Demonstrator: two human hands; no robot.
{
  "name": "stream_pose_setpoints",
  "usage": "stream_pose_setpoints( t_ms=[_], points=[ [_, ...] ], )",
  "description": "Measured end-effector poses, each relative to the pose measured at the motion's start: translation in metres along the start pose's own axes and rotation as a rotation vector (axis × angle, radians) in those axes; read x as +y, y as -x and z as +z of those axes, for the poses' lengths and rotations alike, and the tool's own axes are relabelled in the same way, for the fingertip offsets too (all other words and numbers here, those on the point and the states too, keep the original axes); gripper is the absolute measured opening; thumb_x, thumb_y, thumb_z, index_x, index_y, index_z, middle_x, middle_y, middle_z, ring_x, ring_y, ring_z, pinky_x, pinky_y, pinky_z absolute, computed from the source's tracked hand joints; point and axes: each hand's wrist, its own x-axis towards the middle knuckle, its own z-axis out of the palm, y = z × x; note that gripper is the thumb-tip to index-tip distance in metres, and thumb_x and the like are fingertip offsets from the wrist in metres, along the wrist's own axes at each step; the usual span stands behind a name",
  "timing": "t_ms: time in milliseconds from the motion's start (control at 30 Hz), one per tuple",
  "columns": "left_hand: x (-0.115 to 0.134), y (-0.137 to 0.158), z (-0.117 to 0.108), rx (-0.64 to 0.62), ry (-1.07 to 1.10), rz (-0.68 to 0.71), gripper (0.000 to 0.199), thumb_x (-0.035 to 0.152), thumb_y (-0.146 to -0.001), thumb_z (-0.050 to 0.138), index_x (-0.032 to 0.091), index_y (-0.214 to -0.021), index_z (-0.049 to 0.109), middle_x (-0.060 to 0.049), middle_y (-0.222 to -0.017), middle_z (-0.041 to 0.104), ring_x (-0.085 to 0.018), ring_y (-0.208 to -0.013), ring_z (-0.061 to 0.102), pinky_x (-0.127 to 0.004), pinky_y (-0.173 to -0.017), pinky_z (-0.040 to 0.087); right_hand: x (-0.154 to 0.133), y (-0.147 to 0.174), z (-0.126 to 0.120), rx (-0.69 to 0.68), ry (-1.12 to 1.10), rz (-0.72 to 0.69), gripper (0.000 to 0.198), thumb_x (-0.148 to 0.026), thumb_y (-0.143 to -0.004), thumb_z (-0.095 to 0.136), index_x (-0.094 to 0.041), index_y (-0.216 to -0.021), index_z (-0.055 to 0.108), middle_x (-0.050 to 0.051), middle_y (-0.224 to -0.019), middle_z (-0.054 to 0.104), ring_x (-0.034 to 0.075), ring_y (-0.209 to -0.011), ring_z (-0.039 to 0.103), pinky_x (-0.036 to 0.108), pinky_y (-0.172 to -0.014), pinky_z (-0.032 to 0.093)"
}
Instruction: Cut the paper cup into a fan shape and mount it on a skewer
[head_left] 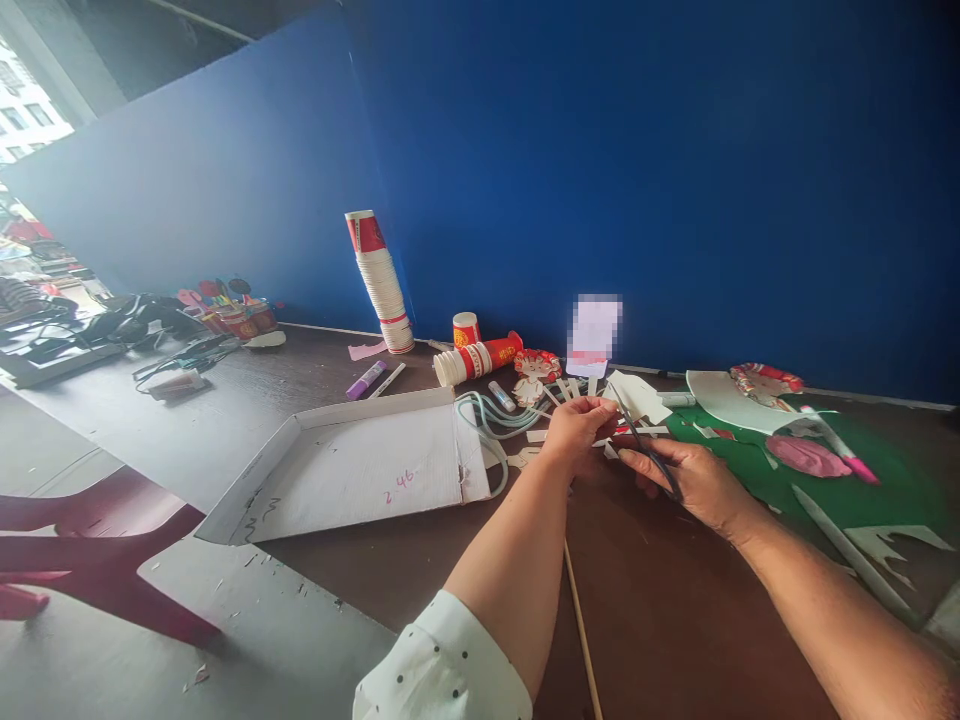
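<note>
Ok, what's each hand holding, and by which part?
Right hand: scissors, by the handles. Left hand: what it holds, if anything, can't be told.

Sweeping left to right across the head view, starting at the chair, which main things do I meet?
Chair → tall leaning cup stack → cup stack lying on its side → left hand → right hand holding scissors → pink oval piece.
</note>
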Motion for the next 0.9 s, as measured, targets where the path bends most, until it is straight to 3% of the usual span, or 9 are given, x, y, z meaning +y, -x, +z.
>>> stream_pose_setpoints(
  t_ms=[900],
  points=[
    [0.0005, -0.0003, -0.0007, -0.022, 0.007, -0.005, 0.032, 0.036, -0.060, 0.085, 0.014, -0.070, 0.063, 0.001, -0.064, 0.060, -0.009, -0.060, 0.055, -0.026, -0.069, 0.047, -0.0021, 0.0008, -0.0013, -0.003, 0.017, 0.003, 0.055, -0.063, -0.076, 0.066, -0.023, -0.112, 0.076, -0.001, -0.052, 0.058, 0.015, -0.050, 0.055, 0.028, -0.051, 0.045]
  ],
)
